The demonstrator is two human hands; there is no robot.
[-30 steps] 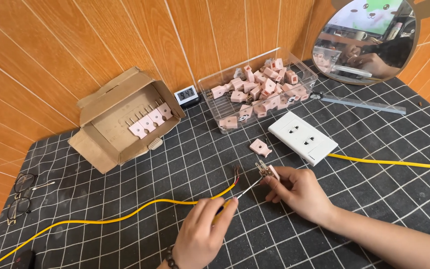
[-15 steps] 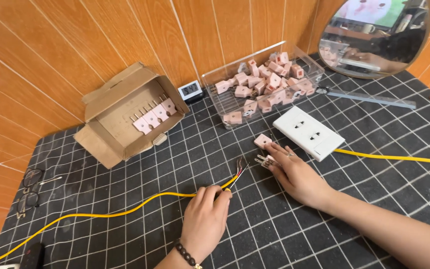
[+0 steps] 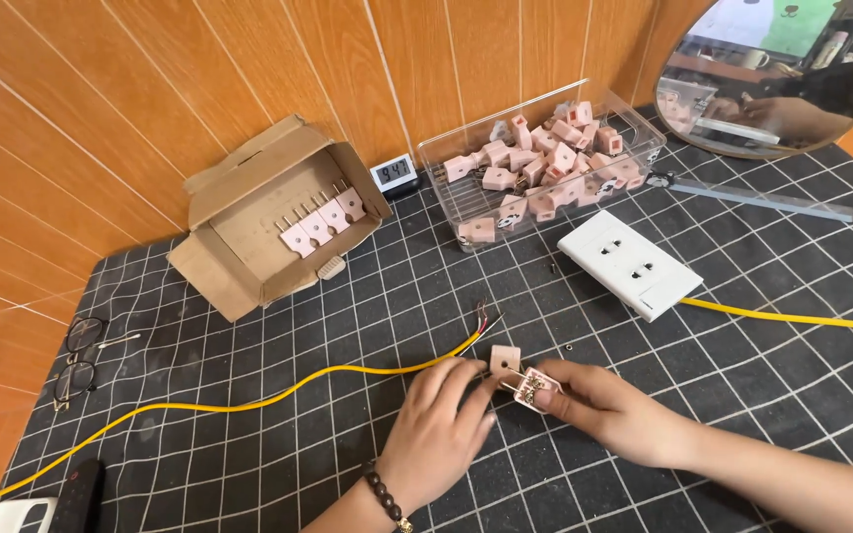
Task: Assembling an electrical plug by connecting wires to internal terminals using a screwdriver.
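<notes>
Just below the centre of the frame, a small pink plug half [image 3: 504,359] lies flat on the black gridded mat [image 3: 742,326], and a second plug piece with metal prongs [image 3: 532,386] is pinched between the thumb and fingertips of the right hand [image 3: 612,408]. The two pieces are set almost touching, the loose half up and to the left of the held one. The left hand [image 3: 438,432] is laid palm down on the mat, its fingers extended and not closed on anything; its fingertips reach the left edge of the loose half, whether in contact cannot be told. The loose half is thus flanked by both hands, the left fingertips being the nearer. The long axis of the held piece runs from lower right to upper left, toward the loose half. The stripped end of the yellow cable [image 3: 249,400] is seen above and slightly left of the two pieces, apart from both hands, its bare wires pointing to the upper right. A white socket plate [image 3: 630,263] lies further to the upper right.
</notes>
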